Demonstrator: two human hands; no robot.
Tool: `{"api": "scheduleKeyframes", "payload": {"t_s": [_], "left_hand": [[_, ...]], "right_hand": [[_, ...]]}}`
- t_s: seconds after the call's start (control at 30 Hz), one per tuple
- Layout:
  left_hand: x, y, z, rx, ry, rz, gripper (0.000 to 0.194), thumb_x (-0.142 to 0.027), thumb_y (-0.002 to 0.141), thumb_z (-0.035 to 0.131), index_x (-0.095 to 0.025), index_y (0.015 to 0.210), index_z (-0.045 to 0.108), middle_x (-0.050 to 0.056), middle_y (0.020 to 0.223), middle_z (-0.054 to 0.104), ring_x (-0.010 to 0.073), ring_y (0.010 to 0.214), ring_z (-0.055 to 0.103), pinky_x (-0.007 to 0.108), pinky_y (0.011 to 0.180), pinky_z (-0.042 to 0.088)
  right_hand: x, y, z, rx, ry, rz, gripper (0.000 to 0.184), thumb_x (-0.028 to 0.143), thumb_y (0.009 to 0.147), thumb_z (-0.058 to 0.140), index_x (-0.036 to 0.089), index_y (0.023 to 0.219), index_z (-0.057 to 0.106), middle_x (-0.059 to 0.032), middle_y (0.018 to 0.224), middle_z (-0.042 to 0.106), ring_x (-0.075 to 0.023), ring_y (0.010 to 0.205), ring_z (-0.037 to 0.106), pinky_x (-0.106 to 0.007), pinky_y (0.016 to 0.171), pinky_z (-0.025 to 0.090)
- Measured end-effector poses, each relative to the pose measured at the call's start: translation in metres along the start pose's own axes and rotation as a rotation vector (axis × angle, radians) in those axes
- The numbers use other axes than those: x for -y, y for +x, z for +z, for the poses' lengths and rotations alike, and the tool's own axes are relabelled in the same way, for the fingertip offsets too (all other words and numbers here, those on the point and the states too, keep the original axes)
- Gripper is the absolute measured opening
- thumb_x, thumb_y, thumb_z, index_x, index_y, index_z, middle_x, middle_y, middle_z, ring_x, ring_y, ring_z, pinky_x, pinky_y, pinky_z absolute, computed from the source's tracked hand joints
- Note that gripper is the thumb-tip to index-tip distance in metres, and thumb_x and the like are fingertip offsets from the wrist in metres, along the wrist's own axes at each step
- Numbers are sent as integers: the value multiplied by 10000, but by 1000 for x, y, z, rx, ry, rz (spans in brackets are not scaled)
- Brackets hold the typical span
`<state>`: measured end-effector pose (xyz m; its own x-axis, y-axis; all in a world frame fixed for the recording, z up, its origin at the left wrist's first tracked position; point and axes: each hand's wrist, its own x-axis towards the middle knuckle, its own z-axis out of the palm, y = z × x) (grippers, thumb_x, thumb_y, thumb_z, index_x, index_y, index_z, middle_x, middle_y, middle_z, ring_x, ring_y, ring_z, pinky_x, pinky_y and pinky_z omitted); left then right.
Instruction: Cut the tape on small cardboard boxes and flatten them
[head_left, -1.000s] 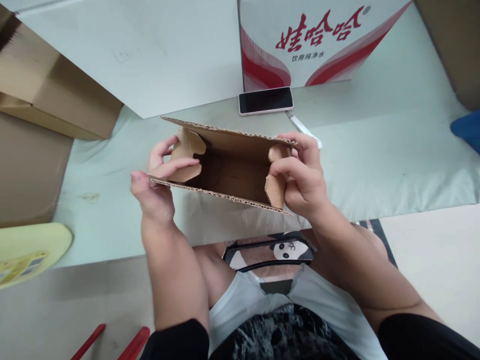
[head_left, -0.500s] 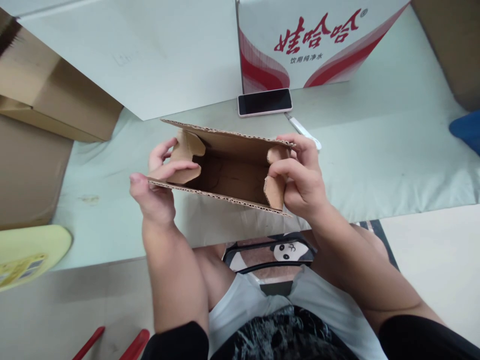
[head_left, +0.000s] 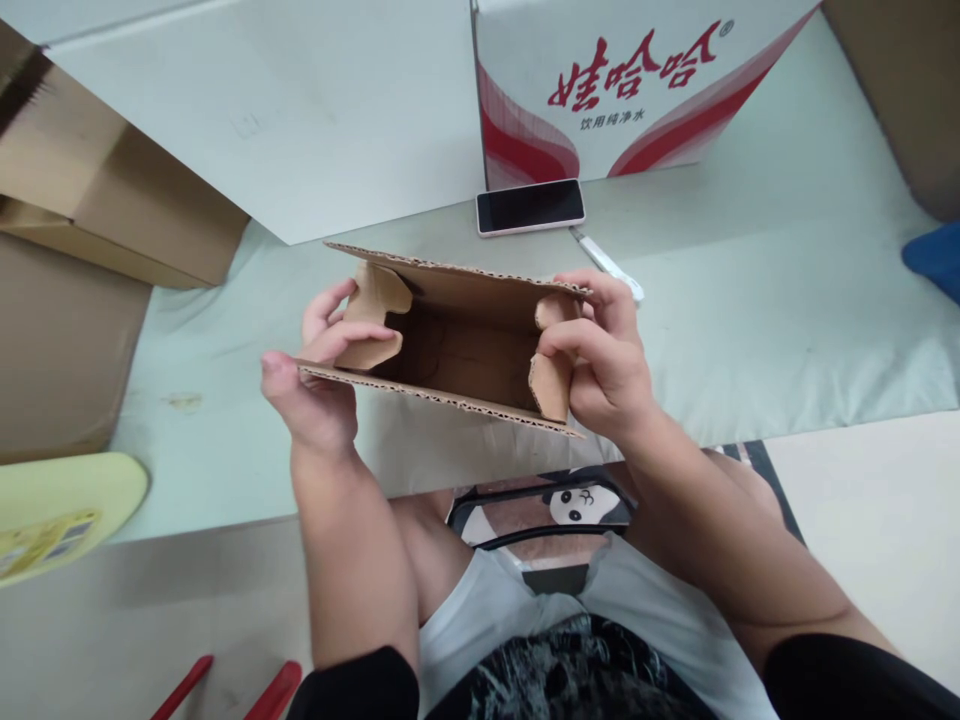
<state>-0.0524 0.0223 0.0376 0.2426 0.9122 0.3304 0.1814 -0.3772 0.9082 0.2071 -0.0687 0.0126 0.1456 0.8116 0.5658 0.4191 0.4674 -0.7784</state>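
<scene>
Between my hands is a small brown cardboard box [head_left: 472, 365], its open mouth facing up at me and its inside dark and bare. My left hand [head_left: 319, 375] grips the left end, thumb outside the near panel and a finger on the notched end flap [head_left: 379, 295]. At the other end, my right hand [head_left: 607, 355] is closed around the edge, its bent index finger against the small flaps [head_left: 550, 388] there. The fingers behind the far panel are partly hidden. Both long panels stand up with raw corrugated edges.
A phone [head_left: 530, 207] and a white utility knife [head_left: 609, 265] lie on the cloth-covered table [head_left: 787, 330] beyond the box. White cartons [head_left: 637, 90] stand behind them. Brown boxes [head_left: 60, 340] and a yellow-green object [head_left: 67, 510] are at left, a blue item [head_left: 934, 260] at right.
Almost nothing differs. The hands keep the same hold on the box, and the whole view has shifted very slightly.
</scene>
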Motion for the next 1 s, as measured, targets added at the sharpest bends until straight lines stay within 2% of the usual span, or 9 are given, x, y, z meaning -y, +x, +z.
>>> {"api": "scheduleKeyframes", "payload": {"t_s": [0.13, 0.3, 0.43, 0.53, 0.63, 0.73, 0.83, 1.0], "left_hand": [[0, 0, 2, -26, -32, -29, 944, -952, 772, 136, -263, 765, 781, 55, 1363, 608, 383, 1360, 491, 652, 1203, 318], [-5, 2, 7, -67, -55, -57, 918, -954, 751, 164, -277, 704, 782, 79, 1324, 631, 406, 1374, 464, 660, 1210, 278], [-9, 2, 9, -56, -54, -43, 867, -920, 778, 190, -275, 683, 760, 102, 1218, 662, 404, 1402, 430, 651, 1226, 243], [-10, 1, 9, -53, -64, -31, 786, -862, 819, 240, -263, 677, 728, 110, 1155, 675, 392, 1403, 436, 628, 1213, 283], [-9, 1, 8, -54, -76, -60, 761, -866, 809, 276, -253, 680, 709, 100, 1245, 657, 401, 1403, 448, 619, 1182, 333], [-7, 1, 8, -77, -74, -80, 854, -953, 739, 234, -248, 654, 708, 99, 1320, 629, 436, 1385, 464, 656, 1166, 324], [-7, 2, 8, -80, -74, -80, 865, -986, 697, 252, -254, 638, 708, 82, 1336, 623, 445, 1367, 483, 663, 1163, 313], [-8, 2, 10, -85, -98, -78, 841, -977, 709, 261, -261, 635, 697, 55, 1347, 610, 436, 1338, 505, 656, 1148, 327]], "right_hand": [[1, 1, 0, -40, -24, -78, 203, 150, 915, 518, 290, 905, 664, -10, 1338, 497, -252, 1241, 562, -552, 1056, 528], [0, 0, 0, -27, 9, -49, 179, 165, 892, 560, 307, 901, 669, -9, 1344, 500, -266, 1246, 561, -577, 1087, 508], [-1, 0, 0, -30, -5, -40, 160, 188, 899, 555, 302, 903, 668, -11, 1347, 498, -265, 1237, 564, -574, 1078, 520], [-1, 0, 1, -44, -31, -54, 162, 198, 909, 540, 300, 895, 665, -13, 1329, 513, -259, 1232, 561, -558, 1064, 535], [-1, 0, 1, -42, -18, -54, 168, 193, 911, 533, 300, 897, 663, -12, 1335, 506, -255, 1212, 573, -561, 1066, 529], [-2, 0, 1, -38, 5, -61, 176, 182, 906, 536, 301, 901, 666, -10, 1344, 493, -255, 1213, 572, -563, 1073, 516], [-3, -1, 1, -47, -10, -50, 160, 202, 905, 550, 306, 896, 672, -9, 1336, 501, -256, 1227, 554, -552, 1070, 516], [-6, -2, 2, -57, -21, -70, 170, 210, 913, 549, 327, 907, 672, 1, 1348, 500, -250, 1210, 561, -550, 1065, 522]]}}
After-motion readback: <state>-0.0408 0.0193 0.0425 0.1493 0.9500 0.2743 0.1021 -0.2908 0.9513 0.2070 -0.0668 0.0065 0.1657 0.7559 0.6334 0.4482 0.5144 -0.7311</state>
